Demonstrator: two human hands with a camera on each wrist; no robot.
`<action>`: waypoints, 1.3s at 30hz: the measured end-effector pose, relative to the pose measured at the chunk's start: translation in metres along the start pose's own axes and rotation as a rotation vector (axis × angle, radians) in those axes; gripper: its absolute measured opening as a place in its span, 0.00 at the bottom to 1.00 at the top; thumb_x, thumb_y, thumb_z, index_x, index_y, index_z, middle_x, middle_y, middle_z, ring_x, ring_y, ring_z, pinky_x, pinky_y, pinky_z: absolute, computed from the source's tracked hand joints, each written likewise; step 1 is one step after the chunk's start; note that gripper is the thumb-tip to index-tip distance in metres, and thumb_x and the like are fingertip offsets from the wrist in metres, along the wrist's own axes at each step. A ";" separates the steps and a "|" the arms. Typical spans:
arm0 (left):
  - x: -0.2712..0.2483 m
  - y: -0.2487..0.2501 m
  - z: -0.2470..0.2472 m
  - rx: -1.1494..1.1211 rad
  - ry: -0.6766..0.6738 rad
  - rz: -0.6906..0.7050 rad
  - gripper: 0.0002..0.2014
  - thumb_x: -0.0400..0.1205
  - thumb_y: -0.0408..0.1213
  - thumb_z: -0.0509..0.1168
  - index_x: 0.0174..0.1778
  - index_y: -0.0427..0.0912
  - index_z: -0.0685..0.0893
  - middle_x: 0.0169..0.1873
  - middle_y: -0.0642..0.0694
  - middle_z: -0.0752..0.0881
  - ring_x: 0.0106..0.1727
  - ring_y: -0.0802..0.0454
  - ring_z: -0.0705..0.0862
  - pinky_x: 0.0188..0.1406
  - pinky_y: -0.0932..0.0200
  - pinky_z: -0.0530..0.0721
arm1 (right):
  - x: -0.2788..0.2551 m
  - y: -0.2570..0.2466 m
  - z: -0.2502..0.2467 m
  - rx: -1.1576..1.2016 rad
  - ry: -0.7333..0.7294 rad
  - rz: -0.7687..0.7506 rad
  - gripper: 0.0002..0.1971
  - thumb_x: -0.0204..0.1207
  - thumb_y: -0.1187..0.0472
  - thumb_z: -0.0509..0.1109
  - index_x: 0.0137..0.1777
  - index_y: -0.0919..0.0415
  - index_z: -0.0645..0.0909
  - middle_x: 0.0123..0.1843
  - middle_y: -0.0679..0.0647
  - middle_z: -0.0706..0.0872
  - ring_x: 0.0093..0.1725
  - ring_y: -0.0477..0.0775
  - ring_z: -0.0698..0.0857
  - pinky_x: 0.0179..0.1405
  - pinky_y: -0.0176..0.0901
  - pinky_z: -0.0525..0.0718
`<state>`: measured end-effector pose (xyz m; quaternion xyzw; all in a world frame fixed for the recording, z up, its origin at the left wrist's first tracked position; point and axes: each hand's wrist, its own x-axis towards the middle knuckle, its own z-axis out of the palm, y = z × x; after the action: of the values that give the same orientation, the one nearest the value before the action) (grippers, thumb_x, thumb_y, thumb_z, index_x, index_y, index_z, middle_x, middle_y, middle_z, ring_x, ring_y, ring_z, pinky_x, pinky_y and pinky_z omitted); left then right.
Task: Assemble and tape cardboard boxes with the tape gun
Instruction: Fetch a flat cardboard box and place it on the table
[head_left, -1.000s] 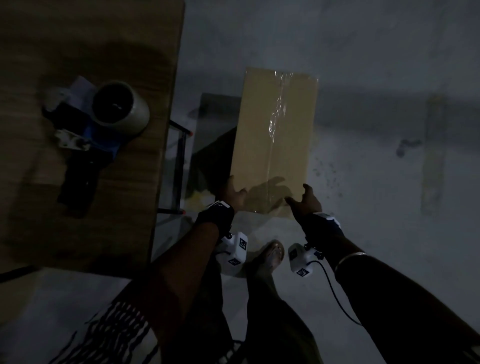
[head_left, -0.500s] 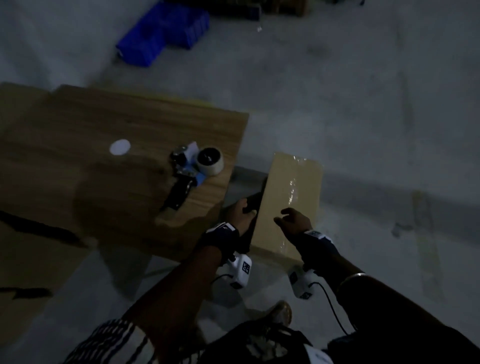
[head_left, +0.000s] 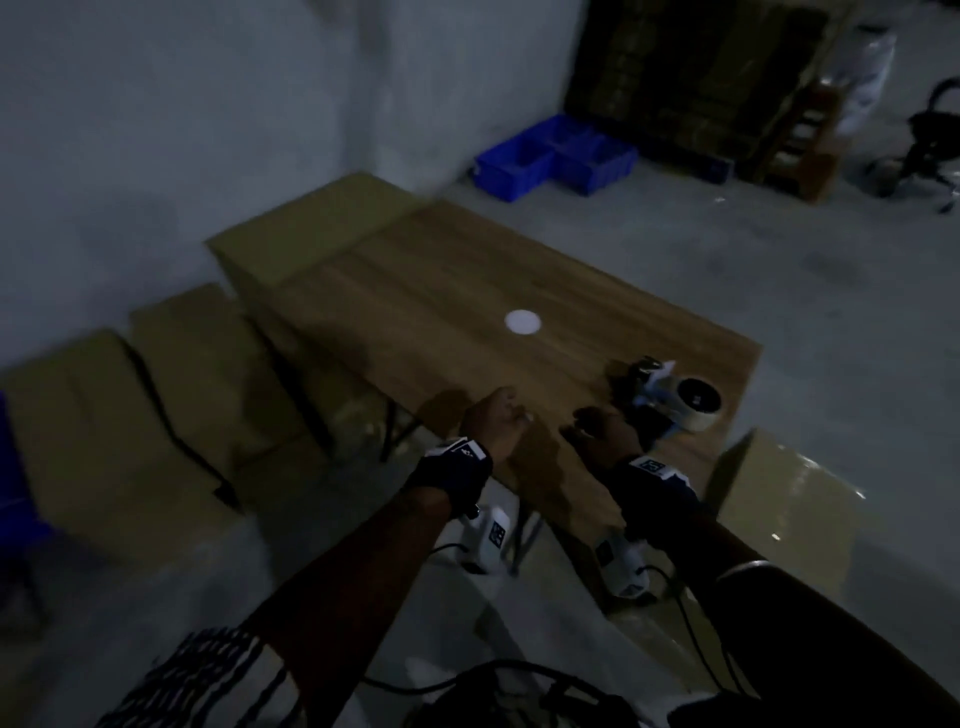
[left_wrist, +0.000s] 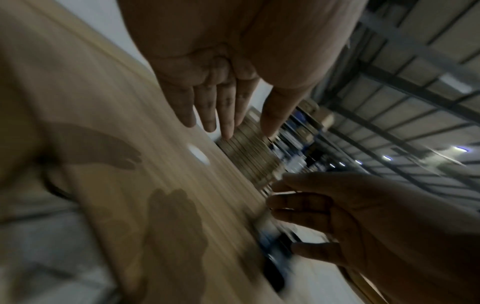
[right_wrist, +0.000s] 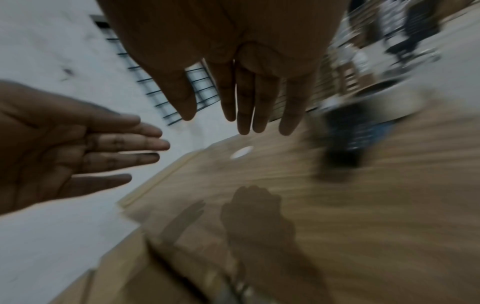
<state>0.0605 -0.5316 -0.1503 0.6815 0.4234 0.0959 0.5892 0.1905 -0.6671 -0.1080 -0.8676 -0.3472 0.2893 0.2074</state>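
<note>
Plain brown cardboard boxes (head_left: 130, 415) sit on the floor at the left. Over the wooden table (head_left: 441, 291), the left hand (head_left: 491, 422) and right hand (head_left: 605, 434) hover apart, fingers straight, empty. The black-and-blue tape gun (head_left: 670, 397) lies on the table just beyond the right hand; a taped cardboard box (head_left: 789, 499) stands beside the table.

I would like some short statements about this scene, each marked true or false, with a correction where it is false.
1. The tape gun lies on the wooden table. True.
2. The right hand grips the tape gun. False: its fingers are straight and hold nothing.
3. The left hand holds a box. False: it is empty, above the table.
4. A taped cardboard box stands on the floor to the right of the table. True.
5. A white round spot is on the table top. True.
</note>
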 end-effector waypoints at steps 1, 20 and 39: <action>-0.008 -0.002 -0.035 -0.012 0.036 -0.011 0.26 0.81 0.38 0.70 0.74 0.41 0.72 0.70 0.42 0.79 0.69 0.44 0.79 0.70 0.43 0.77 | 0.006 -0.029 0.014 -0.009 -0.015 -0.024 0.25 0.85 0.48 0.69 0.77 0.60 0.77 0.74 0.56 0.83 0.72 0.61 0.81 0.70 0.49 0.78; 0.073 -0.078 -0.375 0.222 0.496 -0.285 0.22 0.87 0.44 0.60 0.76 0.40 0.74 0.73 0.42 0.77 0.74 0.43 0.75 0.68 0.59 0.71 | 0.213 -0.345 0.188 0.012 -0.349 -0.349 0.26 0.85 0.43 0.66 0.78 0.54 0.77 0.79 0.55 0.77 0.77 0.62 0.76 0.74 0.48 0.72; 0.294 -0.064 -0.584 0.345 0.340 -0.308 0.26 0.87 0.47 0.59 0.82 0.46 0.66 0.79 0.42 0.68 0.76 0.39 0.71 0.74 0.49 0.72 | 0.416 -0.503 0.249 0.106 -0.284 -0.091 0.25 0.86 0.51 0.69 0.78 0.62 0.76 0.78 0.60 0.77 0.77 0.66 0.76 0.75 0.57 0.76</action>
<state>-0.1542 0.0892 -0.1477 0.6735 0.6247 0.0446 0.3926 0.0338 0.0114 -0.1608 -0.7892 -0.3960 0.4173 0.2149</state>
